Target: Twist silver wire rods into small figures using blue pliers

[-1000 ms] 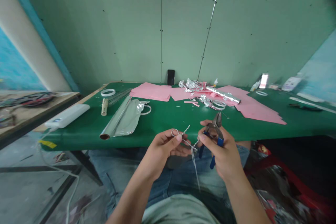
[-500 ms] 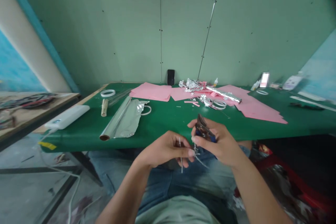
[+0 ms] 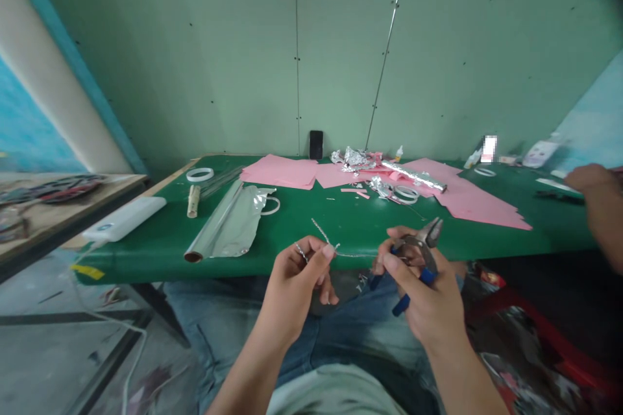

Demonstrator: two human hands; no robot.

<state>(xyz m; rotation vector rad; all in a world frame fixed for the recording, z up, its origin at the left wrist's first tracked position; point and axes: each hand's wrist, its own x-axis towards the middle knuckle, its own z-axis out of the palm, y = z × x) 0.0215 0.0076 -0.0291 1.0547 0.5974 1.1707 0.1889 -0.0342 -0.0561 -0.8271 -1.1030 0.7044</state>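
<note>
Green-covered table (image 3: 296, 211) fills the lower middle of my feed, and another person's arm (image 3: 603, 214) has just popped in at 3 o'clock, well clear of my work. My hands were bunched together half a second ago; now they're apart. Right hand (image 3: 424, 298), 4 o'clock, is wrapped round blue-handled pliers (image 3: 427, 240), nose swung out to 1 o'clock, so I'd say no biting right now. Left hand (image 3: 298, 282), 6 o'clock, pinches the twisted wire (image 3: 320, 231), which spans to my right fingertips around 5 o'clock. Reads like finger work at this point.
</note>
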